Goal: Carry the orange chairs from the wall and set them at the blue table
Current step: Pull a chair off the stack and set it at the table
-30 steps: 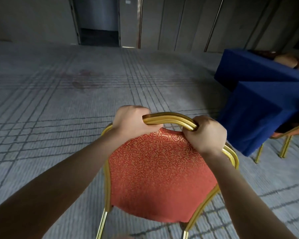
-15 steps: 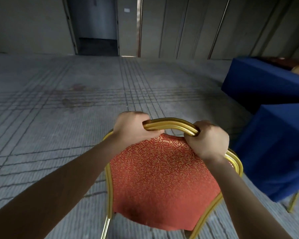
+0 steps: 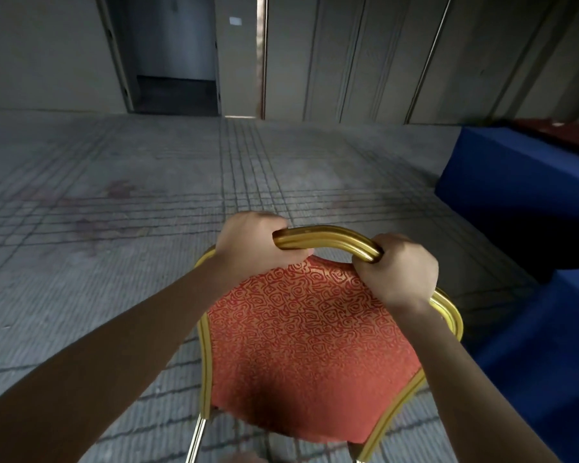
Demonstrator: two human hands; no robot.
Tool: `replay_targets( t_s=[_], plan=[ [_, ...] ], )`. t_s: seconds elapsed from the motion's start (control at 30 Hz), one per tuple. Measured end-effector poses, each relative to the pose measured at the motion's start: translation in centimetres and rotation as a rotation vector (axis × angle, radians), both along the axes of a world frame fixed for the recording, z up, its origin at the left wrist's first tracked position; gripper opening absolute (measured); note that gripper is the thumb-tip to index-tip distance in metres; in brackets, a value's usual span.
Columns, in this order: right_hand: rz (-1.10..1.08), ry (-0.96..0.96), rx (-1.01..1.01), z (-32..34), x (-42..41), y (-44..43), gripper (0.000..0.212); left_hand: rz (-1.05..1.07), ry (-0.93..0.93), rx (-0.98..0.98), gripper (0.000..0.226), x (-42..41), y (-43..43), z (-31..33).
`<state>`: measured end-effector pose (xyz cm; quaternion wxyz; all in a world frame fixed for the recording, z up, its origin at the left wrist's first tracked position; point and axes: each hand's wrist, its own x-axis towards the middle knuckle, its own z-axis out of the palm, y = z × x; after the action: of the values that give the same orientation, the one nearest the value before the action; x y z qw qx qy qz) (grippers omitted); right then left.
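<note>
Hands (image 3: 328, 259) clenched on orange chair (image 3: 301, 345) top rail, blue table (image 3: 515, 182) right

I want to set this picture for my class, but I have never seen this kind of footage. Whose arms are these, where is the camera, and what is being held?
There is no machine here. A person wears the camera on their head, so it looks forward and down along their own bare arms. The left hand and right hand both grip the gold top rail of an orange chair, seen from behind its patterned backrest. Beneath is grey carpet. The blue table, draped in cloth, stands to the right. A dark doorway lies ahead.
</note>
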<state>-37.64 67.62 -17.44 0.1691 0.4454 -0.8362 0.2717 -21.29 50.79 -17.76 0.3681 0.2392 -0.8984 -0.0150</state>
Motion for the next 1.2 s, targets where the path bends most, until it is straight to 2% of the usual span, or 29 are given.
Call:
replay_targets(
  t_s=[0.2,0.63,0.83,1.2],
  plan=[
    [0.031,0.042,-0.002,1.4,-12.1,-11.5,0.014,0.048,0.009,0.022,0.062,-11.7,-11.2,0.7],
    [-0.067,0.052,0.02,1.0,-39.4,-36.4,0.009,-0.093,-0.007,0.08,0.061,-41.0,-38.2,0.1],
    [-0.116,0.054,0.029,0.8,-51.9,-47.2,0.016,-0.109,-0.022,0.064,0.061,-54.0,-49.3,0.2],
    [-0.045,0.048,-0.009,-0.3,-78.2,-68.4,0.017,-0.081,-0.076,0.108,0.059,-78.9,-69.7,0.0]
  ],
)
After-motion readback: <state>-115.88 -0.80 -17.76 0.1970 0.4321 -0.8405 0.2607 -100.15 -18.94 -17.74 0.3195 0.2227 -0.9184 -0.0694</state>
